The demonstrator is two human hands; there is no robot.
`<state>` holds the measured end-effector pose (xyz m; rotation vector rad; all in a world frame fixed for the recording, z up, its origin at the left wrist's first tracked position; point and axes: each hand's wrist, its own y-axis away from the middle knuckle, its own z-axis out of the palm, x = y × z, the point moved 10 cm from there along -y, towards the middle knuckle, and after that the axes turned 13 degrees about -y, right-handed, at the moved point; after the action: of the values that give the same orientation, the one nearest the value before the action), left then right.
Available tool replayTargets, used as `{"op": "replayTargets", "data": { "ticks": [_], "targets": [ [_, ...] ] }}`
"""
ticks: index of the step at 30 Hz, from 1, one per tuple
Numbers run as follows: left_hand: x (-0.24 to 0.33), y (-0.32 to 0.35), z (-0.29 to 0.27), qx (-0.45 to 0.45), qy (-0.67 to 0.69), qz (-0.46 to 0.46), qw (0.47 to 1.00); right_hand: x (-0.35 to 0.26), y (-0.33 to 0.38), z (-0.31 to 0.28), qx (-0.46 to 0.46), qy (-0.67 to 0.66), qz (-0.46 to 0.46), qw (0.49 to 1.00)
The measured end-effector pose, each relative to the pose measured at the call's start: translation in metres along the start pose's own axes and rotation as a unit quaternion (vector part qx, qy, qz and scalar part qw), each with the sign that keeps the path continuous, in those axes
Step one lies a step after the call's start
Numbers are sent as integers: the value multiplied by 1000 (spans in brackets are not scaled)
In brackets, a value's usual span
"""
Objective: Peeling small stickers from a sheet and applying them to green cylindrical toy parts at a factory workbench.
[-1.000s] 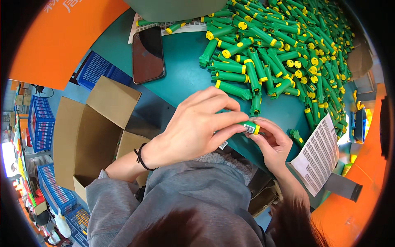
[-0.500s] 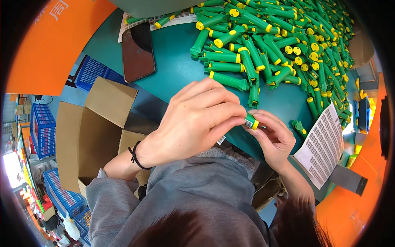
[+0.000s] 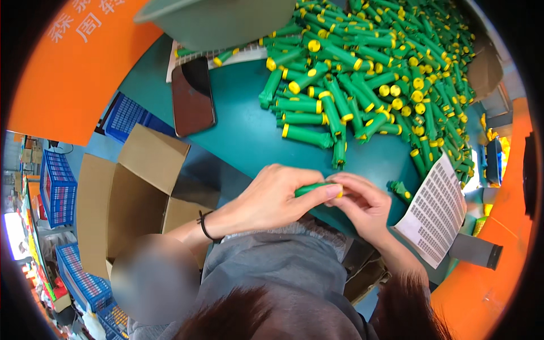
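Both my hands meet at the near edge of a teal table (image 3: 243, 130). My left hand (image 3: 272, 198) wraps around a green tube with a yellow cap (image 3: 310, 190), and the fingers of my right hand (image 3: 362, 207) pinch its capped end. A large pile of the same green tubes with yellow caps (image 3: 374, 73) covers the far right of the table. One loose green piece (image 3: 401, 190) lies just right of my right hand.
A dark phone (image 3: 192, 96) lies on the table at the left. A white sheet of printed labels (image 3: 436, 209) hangs over the right edge. An open cardboard box (image 3: 130, 198) stands below left, with blue crates (image 3: 56, 187) beyond it. A grey-green basin (image 3: 221, 22) sits at the far edge.
My hands have stayed together on the tube. My left fingers now cover more of its cap end, and the view has shifted slightly so the pile sits higher.
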<state>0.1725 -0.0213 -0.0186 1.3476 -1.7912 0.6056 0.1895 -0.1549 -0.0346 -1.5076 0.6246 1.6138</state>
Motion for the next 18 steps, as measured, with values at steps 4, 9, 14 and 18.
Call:
{"op": "replayTargets", "data": {
  "ticks": [4,9,14,18],
  "targets": [
    [-4,4,-74,151,-51,-49,986,-21,-5,0,32,69,-32,997],
    [36,-22,-279,515,-317,50,795,-78,-37,-19,70,562,-127,814],
    [46,-17,-285,580,-504,219,601,-69,-61,-14,-20,629,-222,745],
    [43,13,-153,295,-236,219,900,-70,-41,-31,58,359,-128,923]
  ]
}}
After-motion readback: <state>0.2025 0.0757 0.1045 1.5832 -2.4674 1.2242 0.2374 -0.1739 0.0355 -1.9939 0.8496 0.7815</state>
